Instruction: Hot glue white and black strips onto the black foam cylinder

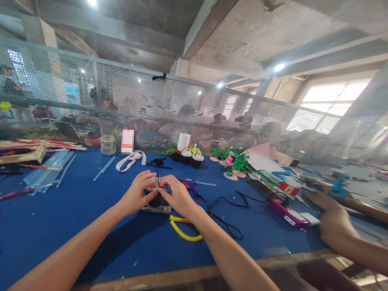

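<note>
My left hand [137, 195] and my right hand [176, 195] meet over a small black pot [155, 199] near the middle of the blue table [60, 226]. Both hands pinch the pot's thin black wire handle [158, 176] at its rim. The pot sits on a small grey metal tray [159, 208]. Yellow-handled scissors [182, 231] lie under my right wrist. A blue glue gun [190, 186] with a black cord [230, 210] lies just right of my right hand.
Clear glue sticks [51, 171] lie at the left. Finished little black pots [191, 157] and a white roll [183, 142] stand at the back, green foam plants [236, 161] to the right. A co-worker's hand [333, 226] rests at the right edge. A perforated metal screen [182, 105] backs the table.
</note>
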`<state>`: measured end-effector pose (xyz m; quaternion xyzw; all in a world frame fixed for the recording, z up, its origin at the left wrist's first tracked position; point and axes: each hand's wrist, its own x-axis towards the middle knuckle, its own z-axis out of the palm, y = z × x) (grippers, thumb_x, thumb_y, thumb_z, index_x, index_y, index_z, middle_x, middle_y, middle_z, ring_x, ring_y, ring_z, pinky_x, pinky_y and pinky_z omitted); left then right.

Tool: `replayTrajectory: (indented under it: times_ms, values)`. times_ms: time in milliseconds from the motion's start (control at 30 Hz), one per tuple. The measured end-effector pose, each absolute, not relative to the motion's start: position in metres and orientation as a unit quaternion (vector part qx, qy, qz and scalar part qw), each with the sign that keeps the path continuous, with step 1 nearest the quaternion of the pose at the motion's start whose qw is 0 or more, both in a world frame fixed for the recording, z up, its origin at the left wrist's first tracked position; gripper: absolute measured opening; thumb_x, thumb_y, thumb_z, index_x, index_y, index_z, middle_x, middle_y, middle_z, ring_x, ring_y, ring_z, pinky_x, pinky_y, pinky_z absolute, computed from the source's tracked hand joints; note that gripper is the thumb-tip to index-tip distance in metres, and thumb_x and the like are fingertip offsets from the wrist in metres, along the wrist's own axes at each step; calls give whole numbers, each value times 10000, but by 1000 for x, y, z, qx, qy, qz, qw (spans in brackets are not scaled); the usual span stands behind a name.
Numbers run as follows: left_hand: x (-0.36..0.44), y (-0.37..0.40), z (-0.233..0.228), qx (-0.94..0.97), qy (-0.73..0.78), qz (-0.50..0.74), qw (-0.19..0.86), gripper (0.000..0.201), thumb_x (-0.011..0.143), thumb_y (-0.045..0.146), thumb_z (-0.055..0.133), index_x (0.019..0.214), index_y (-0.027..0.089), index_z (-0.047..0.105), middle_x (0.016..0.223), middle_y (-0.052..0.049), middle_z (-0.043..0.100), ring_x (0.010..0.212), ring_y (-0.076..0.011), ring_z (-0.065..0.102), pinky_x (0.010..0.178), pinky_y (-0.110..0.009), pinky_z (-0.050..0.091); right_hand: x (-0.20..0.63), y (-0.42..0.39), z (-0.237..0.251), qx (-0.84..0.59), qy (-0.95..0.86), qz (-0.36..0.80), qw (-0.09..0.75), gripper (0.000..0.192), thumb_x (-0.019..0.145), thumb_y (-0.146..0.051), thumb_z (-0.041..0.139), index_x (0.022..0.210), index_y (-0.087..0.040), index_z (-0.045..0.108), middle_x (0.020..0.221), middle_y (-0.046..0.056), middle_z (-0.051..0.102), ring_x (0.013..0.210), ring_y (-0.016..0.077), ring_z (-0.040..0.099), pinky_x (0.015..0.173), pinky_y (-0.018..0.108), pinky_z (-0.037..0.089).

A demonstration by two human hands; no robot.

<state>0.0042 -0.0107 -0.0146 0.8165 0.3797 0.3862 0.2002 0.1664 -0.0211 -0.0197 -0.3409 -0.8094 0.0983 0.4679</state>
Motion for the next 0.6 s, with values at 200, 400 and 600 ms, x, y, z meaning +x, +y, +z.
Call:
replayTrajectory:
  times_ms: [200, 400, 600]
  values:
    - [4, -15, -12, 706, 408, 424, 394, 207, 581, 361, 638, 576, 176, 545, 1112, -90, 550, 1088, -279, 422, 946, -394, 262, 174, -16, -18, -397, -706, 183, 558, 101, 760, -269, 462, 776, -188, 521, 813, 56, 590, 785, 163, 560, 741, 296, 433]
    - [8, -20, -10, 644, 415, 397, 505, 228, 595, 360, 619, 566, 162, 509, 744, -20, 602, 789, -208, 528, 765, -331, 355, 176, -9, -23, -455, -696, 232, 505, 319, 797, -425, 375, 714, -187, 571, 713, 40, 607, 721, 175, 557, 696, 299, 414]
    - [10, -23, -11, 711, 355, 376, 477, 204, 622, 332, 610, 582, 159, 510, 826, -30, 592, 885, -218, 507, 820, -337, 349, 171, -8, -25, -409, -666, 390, 487, 572, 736, -632, 315, 921, -174, 603, 874, 59, 629, 841, 179, 570, 792, 317, 411]
